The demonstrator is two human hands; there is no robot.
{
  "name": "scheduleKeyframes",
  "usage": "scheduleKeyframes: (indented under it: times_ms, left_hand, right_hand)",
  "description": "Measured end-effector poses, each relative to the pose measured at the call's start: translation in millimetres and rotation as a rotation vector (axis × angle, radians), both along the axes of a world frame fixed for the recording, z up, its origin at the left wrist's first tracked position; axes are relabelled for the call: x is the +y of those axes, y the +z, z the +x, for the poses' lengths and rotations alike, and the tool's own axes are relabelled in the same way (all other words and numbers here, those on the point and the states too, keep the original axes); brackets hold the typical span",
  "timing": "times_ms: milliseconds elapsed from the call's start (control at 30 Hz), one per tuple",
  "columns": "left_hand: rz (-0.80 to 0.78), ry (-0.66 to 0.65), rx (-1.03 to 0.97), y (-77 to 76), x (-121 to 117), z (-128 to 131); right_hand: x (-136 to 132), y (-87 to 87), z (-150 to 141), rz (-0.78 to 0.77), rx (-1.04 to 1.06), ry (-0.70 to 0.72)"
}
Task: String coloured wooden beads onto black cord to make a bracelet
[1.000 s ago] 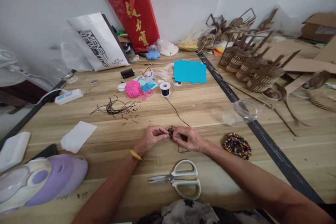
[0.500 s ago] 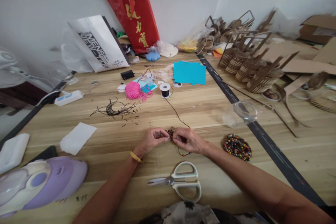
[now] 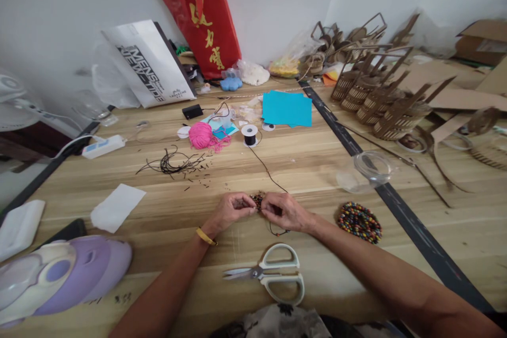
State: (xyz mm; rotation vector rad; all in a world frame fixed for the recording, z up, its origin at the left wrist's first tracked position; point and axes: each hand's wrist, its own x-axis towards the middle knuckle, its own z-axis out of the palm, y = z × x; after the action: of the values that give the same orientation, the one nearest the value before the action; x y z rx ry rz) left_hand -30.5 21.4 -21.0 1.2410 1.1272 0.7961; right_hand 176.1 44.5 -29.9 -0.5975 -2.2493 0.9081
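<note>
My left hand (image 3: pixel 233 208) and my right hand (image 3: pixel 285 212) meet fingertip to fingertip above the table, both pinched closed. Small multicoloured beads (image 3: pixel 257 200) show just behind and between the fingertips. A thin black cord (image 3: pixel 266 167) runs from a white spool (image 3: pixel 249 135) to my right hand, and a loop of it with a few beads hangs out below that hand. What the left fingertips pinch is too small to make out. Scissors (image 3: pixel 257 273) with white handles lie in front of the hands, blades to the left. A coiled bead strand (image 3: pixel 358 223) lies beside my right forearm.
Black cord pieces (image 3: pixel 174 162) and pink yarn (image 3: pixel 201 135) lie further left, near blue sheets (image 3: pixel 287 108). A clear plastic container (image 3: pixel 366 170) and woven baskets (image 3: pixel 400 116) stand on the right. A purple-and-white device (image 3: pixel 87 272) occupies the near left.
The view has shifted very slightly. Both hands keep the same pinched pose, and nothing on the table has visibly moved.
</note>
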Motion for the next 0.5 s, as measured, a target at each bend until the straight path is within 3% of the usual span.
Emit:
scheduleKeyframes:
  times_ms: [500]
  left_hand:
    - [0.0,-0.004,0.006,2.4,-1.1,1.3]
  right_hand:
    - [0.4,-0.5,-0.3,-0.005,-0.002,0.002]
